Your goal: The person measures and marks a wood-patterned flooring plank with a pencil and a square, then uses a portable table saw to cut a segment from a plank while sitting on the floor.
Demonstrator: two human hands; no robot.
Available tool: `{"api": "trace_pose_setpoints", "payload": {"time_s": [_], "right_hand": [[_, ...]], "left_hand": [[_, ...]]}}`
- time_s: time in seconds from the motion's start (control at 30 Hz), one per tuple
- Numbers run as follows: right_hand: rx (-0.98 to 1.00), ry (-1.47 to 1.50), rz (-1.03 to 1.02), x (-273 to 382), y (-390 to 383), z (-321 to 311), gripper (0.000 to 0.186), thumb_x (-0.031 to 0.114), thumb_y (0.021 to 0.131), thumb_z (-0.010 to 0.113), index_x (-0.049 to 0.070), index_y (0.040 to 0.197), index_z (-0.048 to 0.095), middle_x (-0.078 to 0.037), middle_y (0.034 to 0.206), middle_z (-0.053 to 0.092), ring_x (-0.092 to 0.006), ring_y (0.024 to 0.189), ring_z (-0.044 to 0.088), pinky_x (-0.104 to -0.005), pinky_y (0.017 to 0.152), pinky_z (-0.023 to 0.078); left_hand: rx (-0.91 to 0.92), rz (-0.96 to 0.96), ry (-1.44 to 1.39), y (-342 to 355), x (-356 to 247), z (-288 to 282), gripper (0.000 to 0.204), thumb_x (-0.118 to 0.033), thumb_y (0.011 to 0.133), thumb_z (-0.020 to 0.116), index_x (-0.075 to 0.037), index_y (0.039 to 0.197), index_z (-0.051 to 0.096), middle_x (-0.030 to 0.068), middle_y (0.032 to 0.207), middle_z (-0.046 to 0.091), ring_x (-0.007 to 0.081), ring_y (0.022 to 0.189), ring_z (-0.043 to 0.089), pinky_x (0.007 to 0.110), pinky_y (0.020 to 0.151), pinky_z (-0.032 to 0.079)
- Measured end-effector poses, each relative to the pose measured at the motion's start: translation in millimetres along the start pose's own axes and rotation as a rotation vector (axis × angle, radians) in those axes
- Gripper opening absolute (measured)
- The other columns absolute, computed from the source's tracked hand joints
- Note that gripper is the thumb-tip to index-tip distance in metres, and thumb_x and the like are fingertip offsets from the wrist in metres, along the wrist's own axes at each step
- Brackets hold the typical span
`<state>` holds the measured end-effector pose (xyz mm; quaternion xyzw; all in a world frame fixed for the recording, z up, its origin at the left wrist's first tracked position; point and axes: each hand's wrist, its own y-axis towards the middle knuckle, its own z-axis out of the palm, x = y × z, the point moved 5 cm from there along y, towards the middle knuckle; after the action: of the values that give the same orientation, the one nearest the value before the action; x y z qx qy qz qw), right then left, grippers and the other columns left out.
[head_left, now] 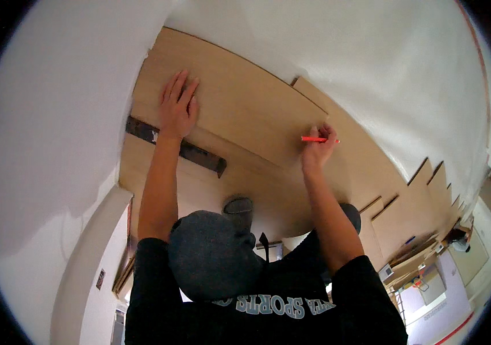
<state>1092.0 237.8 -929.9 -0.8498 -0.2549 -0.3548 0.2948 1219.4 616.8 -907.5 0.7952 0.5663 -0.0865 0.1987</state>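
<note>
A loose light-wood floor plank lies across the laid laminate floor, close to the white wall. My left hand rests flat on the plank's left part, fingers spread, holding nothing. My right hand grips a red pencil and holds it at the plank's right end, near its lower edge. Just below my left hand a dark strip of bare subfloor shows between the boards.
White walls curve around the floor at the top and left. Stepped plank ends run along the wall to the right. Stacked planks and boxes sit at the far right. A grey shoe is below the dark strip.
</note>
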Motion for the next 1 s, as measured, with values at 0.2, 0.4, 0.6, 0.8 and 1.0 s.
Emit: {"api": "trace_pose_setpoints", "payload": {"time_s": [0.2,0.4,0.6,0.8,1.0], "right_hand": [[0.036,-0.004,0.054,-2,-5,-1,0.038,0.017,0.097,0.063,0.003,0.129,0.049,-0.007,0.114,0.053,-0.0168,0.103,0.055,-0.0320,0.085,0.052],[0.018,0.191,-0.073,23,11,-15,0.044,0.021,0.099,0.060,0.000,0.134,0.045,-0.008,0.114,0.055,-0.0168,0.101,0.056,-0.0338,0.084,0.053],[0.346,0.446,-0.180,91,46,19,0.050,0.041,0.102,0.048,-0.004,0.123,0.058,-0.007,0.093,0.062,-0.0161,0.084,0.060,-0.0326,0.077,0.051],[0.492,0.226,-0.014,88,44,64,0.032,0.024,0.103,0.052,-0.004,0.113,0.063,-0.007,0.094,0.064,-0.0140,0.081,0.061,-0.0303,0.074,0.053],[0.468,0.129,-0.076,94,50,66,0.022,0.016,0.096,0.061,-0.003,0.106,0.060,-0.007,0.091,0.064,-0.0114,0.075,0.062,-0.0278,0.066,0.056]], "left_hand": [[-0.041,0.021,-0.005,-1,8,4,0.034,-0.016,0.089,0.061,-0.018,0.121,0.070,0.0073,0.138,0.059,0.0273,0.131,0.052,0.044,0.108,0.038],[-0.025,-0.021,-0.056,-3,11,0,0.034,-0.014,0.089,0.060,-0.018,0.120,0.070,0.0079,0.140,0.057,0.0277,0.129,0.053,0.043,0.105,0.041],[0.000,-0.012,0.024,-5,10,7,0.037,-0.011,0.089,0.059,-0.020,0.124,0.069,0.0078,0.141,0.056,0.0301,0.129,0.052,0.046,0.105,0.041],[-0.023,0.031,0.028,-1,4,6,0.038,-0.009,0.090,0.057,-0.019,0.125,0.069,0.0068,0.143,0.055,0.0291,0.130,0.052,0.044,0.105,0.041],[-0.012,0.013,-0.010,-1,5,7,0.037,-0.013,0.094,0.054,-0.017,0.129,0.067,0.0083,0.145,0.054,0.0322,0.134,0.047,0.044,0.111,0.035]]}}
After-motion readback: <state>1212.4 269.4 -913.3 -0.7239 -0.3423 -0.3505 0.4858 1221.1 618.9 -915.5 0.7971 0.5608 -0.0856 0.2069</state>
